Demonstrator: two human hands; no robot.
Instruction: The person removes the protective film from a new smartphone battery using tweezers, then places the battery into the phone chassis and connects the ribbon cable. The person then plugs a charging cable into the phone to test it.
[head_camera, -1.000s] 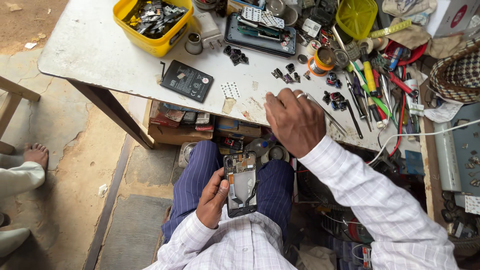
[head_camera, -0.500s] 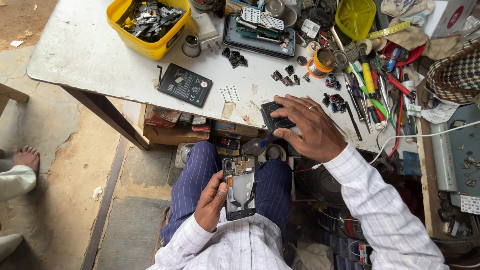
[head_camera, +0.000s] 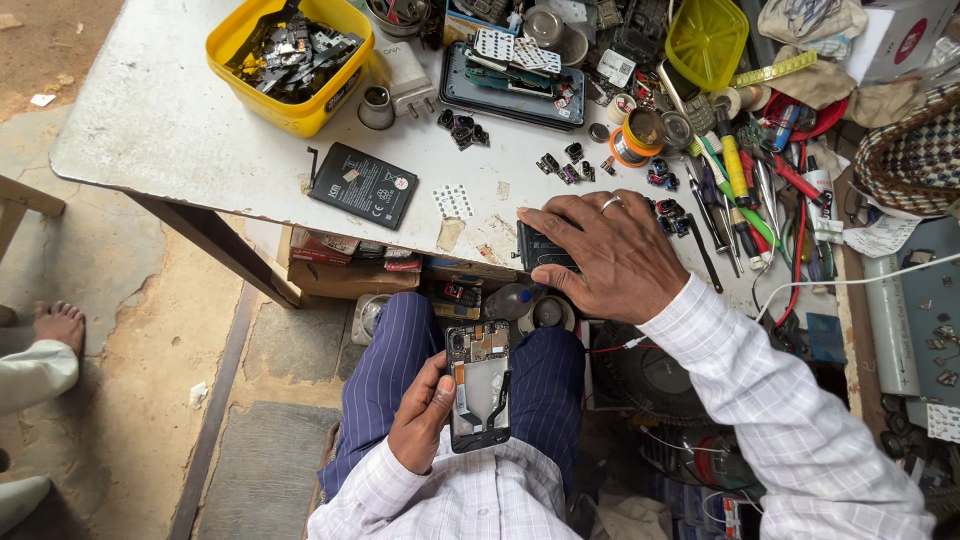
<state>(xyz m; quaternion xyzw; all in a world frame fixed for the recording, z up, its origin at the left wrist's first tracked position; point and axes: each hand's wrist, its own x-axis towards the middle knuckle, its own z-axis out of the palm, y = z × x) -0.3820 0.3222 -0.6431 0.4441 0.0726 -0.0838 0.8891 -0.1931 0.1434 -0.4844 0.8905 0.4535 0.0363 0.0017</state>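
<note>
I saw the left hand (head_camera: 425, 420) clasping the opened phone (head_camera: 478, 385) by its edges, light, fragile; right hand (head_camera: 610, 255) pressed flat on a dark part (head_camera: 540, 248) on the worktop (head_camera: 180, 130).

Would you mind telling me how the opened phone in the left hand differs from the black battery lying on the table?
The opened phone is held over the lap by the left hand; the black battery lies untouched on the table. The phone shows bare boards and a pale inner frame; the battery is a closed slab with a printed label. The phone points away from the person; the battery lies askew. Both are flat, dark rectangles.
</note>
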